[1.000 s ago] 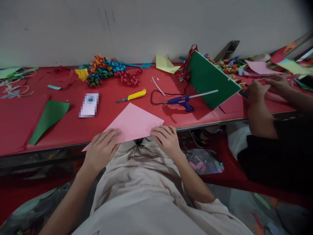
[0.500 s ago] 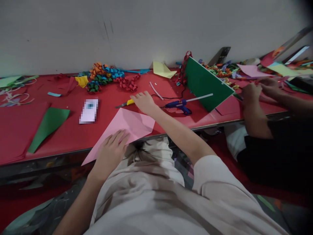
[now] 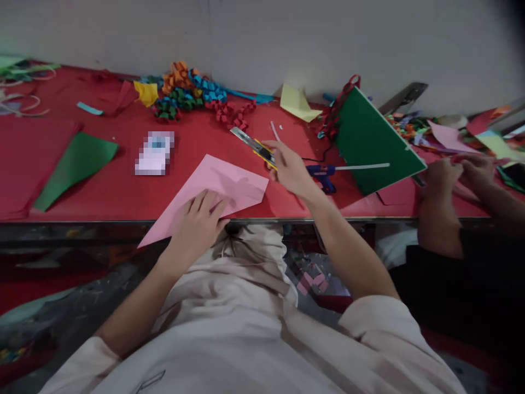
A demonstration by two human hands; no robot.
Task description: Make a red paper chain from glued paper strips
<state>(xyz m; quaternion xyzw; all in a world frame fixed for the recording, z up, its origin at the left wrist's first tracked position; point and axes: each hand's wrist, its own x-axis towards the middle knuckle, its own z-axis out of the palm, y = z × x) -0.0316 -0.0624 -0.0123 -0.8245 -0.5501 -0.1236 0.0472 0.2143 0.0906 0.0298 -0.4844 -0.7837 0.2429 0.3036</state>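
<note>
My right hand (image 3: 289, 168) is closed round a yellow utility knife (image 3: 262, 152), held above the table with its blade pointing up and to the left. Under my left hand (image 3: 200, 219), which lies flat with the fingers stretched out, is a folded sheet of pink paper (image 3: 217, 178). One corner of the paper sticks out past the table's front edge. Just beyond my right hand lies a blue glue gun (image 3: 322, 174) with a white glue stick in its back end.
The red table (image 3: 197, 139) carries a blurred-out phone (image 3: 156, 153), green paper (image 3: 77, 164), red sheets (image 3: 33, 158) and curly paper chains (image 3: 184, 90). A green board (image 3: 373, 145) leans at the right. Beside it, a co-worker's hands (image 3: 459, 169) handle something small.
My right hand has picked the utility knife up off the table and drawn it back to the right. My left hand stays on the pink paper. The camera view has shifted.
</note>
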